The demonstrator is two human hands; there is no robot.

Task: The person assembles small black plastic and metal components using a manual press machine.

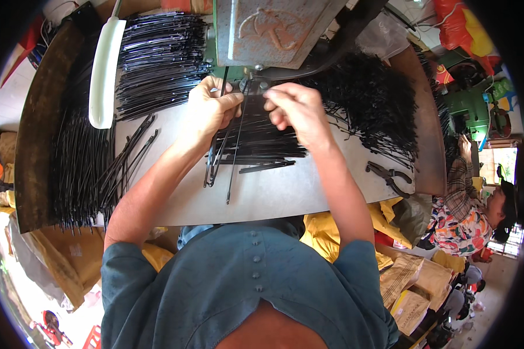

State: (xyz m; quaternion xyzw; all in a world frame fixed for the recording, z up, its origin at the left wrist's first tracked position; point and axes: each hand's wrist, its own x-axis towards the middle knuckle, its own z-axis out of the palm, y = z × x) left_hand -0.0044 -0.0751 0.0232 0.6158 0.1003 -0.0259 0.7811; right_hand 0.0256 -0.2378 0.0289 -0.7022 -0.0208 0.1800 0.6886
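Observation:
My left hand (214, 109) is closed on several thin black rods (214, 160), pinching them between thumb and fingers. They hang down toward the table's near edge, one longer rod (234, 166) slanting apart from the others. Close on the right is my right hand (297, 113), its fingers curled and thumb pressed in; whatever it may hold is too small to make out. Both hands are just below a worn grey metal machine housing (279, 35). Beneath and between them, a pile of black rods (262, 139) lies on the pale metal table (186, 203).
Bundled rods (160, 64) lie back left, with a long white trough (106, 75) beside them. More rods (75, 157) line the left rim, and a tangled heap (372, 99) covers the right. Black-handled pliers (390, 177) rest near the right edge. Another person (463, 215) works farther right.

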